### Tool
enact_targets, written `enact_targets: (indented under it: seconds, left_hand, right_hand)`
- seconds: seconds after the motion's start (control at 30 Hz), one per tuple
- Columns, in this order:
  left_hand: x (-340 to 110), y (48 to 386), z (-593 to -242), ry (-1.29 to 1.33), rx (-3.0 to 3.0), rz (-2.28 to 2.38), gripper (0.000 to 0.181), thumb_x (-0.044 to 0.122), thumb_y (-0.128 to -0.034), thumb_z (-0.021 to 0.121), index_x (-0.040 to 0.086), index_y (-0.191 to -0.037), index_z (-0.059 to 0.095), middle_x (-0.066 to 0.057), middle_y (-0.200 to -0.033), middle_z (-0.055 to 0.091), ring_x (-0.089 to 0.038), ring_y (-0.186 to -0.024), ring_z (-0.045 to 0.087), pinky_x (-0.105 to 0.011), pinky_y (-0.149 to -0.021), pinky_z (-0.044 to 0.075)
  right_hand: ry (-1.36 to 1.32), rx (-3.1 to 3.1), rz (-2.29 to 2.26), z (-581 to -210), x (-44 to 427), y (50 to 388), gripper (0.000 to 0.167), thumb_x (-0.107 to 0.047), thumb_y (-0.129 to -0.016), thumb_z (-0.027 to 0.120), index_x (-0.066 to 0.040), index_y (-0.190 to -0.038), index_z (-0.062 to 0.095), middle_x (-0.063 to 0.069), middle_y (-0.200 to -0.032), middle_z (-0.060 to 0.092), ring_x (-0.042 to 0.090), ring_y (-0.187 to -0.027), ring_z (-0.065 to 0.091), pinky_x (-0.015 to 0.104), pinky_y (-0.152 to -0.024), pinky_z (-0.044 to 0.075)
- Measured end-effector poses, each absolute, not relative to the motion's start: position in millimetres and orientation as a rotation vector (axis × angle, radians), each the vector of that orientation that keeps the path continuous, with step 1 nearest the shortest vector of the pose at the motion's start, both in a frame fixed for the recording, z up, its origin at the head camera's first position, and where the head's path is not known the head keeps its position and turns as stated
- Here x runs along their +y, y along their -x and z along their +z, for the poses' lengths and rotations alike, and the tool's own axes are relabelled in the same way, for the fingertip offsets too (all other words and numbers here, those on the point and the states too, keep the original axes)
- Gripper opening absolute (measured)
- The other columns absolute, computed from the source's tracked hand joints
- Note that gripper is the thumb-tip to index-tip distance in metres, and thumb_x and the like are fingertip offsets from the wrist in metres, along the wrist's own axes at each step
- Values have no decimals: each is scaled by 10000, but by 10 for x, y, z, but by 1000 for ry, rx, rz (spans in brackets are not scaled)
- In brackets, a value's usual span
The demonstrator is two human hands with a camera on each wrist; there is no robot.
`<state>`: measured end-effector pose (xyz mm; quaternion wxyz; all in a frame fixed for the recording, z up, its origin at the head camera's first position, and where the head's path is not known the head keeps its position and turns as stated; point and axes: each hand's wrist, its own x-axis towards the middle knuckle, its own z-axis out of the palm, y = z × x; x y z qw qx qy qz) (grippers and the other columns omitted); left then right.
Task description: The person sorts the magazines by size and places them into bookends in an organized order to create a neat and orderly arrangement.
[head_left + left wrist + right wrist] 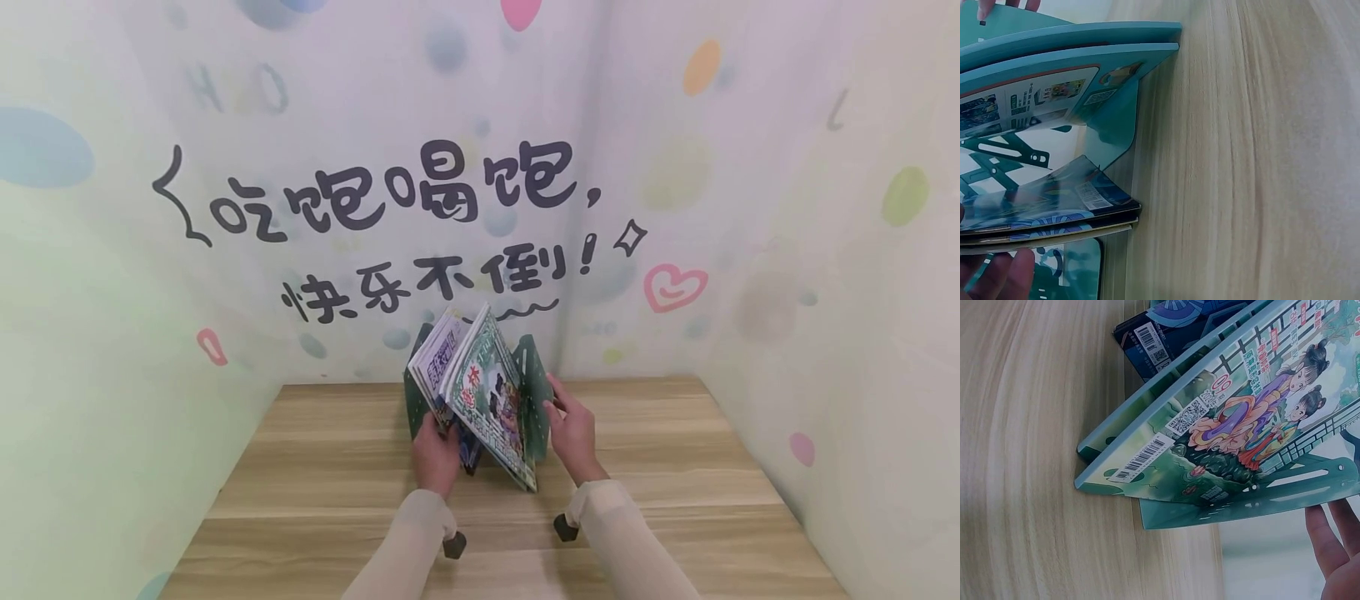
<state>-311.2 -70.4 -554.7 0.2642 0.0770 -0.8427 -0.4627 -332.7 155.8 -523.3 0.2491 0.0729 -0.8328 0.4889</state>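
A green metal bookend stand (pixel 536 398) stands on the table with magazines tilted between its two end plates. My left hand (pixel 437 457) grips thin purple-and-white magazines (pixel 438 362), thumb on one side and fingers on the other. Their dark blue covers (pixel 1054 194) show in the left wrist view. Beside them, green illustrated magazines (pixel 491 400) lean over, a lower corner near the tabletop. My right hand (pixel 576 433) touches the outer side of the right end plate, fingers (pixel 1322 534) fairly straight. Magazines hide much of the stand's middle in the head view.
The wood-grain table (pixel 315 467) ends at the wall behind the stand. Printed walls (pixel 750 167) with lettering and coloured spots enclose the back and sides. A small black device (pixel 453 546) hangs under the left cuff, and another black piece (pixel 566 527) under the right.
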Motion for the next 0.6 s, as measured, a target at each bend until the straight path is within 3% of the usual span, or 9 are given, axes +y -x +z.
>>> enact_targets:
  seconds: [0.3, 0.6]
  left_hand:
    - [-701, 3002, -5599, -283, -2196, -1299, 412, 213, -932, 642, 89, -1301, 508, -100, -1131, 594, -216, -812, 602, -382, -661, 527]
    - [-597, 2853, -5577, -230, -2062, -1297, 269, 217, -1000, 542, 85, -1233, 514, -68, -1075, 572, -189, -853, 568, -372, -701, 518]
  right_hand:
    - [-192, -2278, 1350, -5238, 1567, 3336, 465, -34, -927, 641, -128, -1376, 567, 141, -1289, 610, 347, -1033, 652, 487, -782, 569]
    - [-203, -2271, 1336, -5257, 1569, 3345, 469, -27, -919, 649, -128, -1371, 571, 142, -1278, 617, 341, -1018, 659, 447, -710, 580]
